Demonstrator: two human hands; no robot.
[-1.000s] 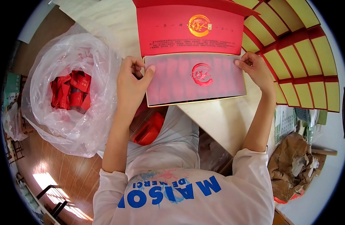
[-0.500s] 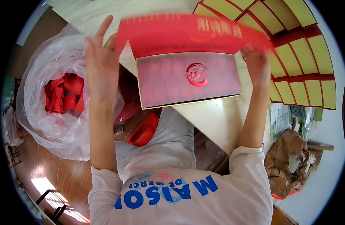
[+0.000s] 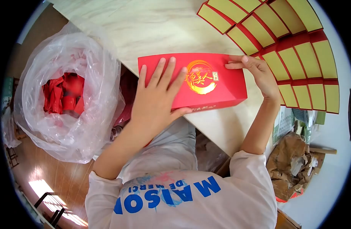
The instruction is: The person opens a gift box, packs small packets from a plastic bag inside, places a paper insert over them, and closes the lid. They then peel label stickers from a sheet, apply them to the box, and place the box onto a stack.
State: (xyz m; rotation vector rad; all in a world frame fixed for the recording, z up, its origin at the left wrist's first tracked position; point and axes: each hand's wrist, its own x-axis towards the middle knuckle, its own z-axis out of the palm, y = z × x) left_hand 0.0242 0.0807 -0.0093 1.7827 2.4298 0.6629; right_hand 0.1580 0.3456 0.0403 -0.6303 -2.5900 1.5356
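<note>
A red box [image 3: 230, 86] with a gold ring logo lies with its lid down on the pale marbled table [image 3: 145, 26]. My left hand [image 3: 156, 91] rests flat on the lid's left part, fingers spread, thumb near the front edge. At the box's back right corner is my right hand [image 3: 257, 72], its fingers apart, the tips touching the lid. Neither hand is wrapped round anything. The lid hides what is inside the box.
On the left stands a clear plastic bag [image 3: 34, 84] holding red packets [image 3: 62, 93]. Stacked yellow and red boxes [image 3: 307, 59] fill the right back. Crumpled brown paper [image 3: 292, 164] lies at the lower right. The table edge runs diagonally in front.
The lid, upright a second ago, has swung down over the translucent sheet and red contents. My left hand has come from the box's left side onto the lid. My right hand has loosened at the corner.
</note>
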